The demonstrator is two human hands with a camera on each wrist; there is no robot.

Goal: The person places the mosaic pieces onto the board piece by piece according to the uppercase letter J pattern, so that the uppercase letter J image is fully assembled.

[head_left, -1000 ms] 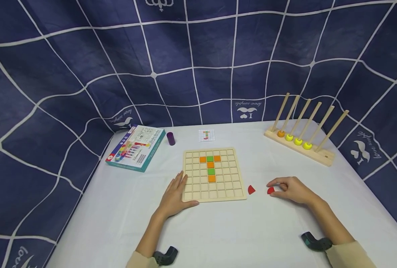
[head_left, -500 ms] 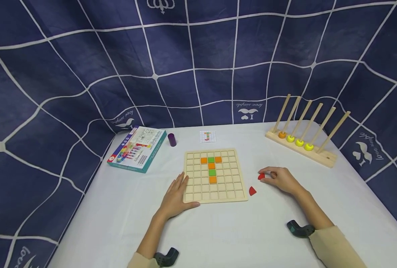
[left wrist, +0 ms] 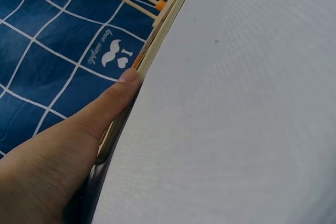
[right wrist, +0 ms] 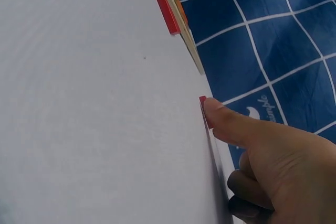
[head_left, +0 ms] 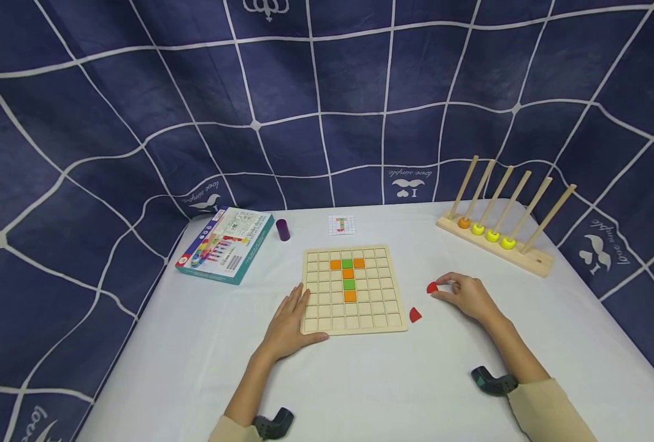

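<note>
A square wooden grid board lies mid-table, with orange tiles and green tiles forming a T shape in its cells. My left hand rests at the board's left near corner, fingers straight along the left side and thumb at the near edge. To the right of the board, my right hand pinches a red quarter-circle piece between thumb and fingers; the right wrist view shows the thumb on its edge. Another red quarter-circle piece lies beside the board's near right corner.
Behind the board lies a small pattern card. A purple cylinder stands next to a flat printed box at the left. At the back right is a wooden peg rack with orange and yellow beads. A blue checked cloth hangs behind.
My right hand has moved away from me and slightly left, carrying the pinched red piece with it. The left hand stays on the board, and the other red piece lies where it was.
</note>
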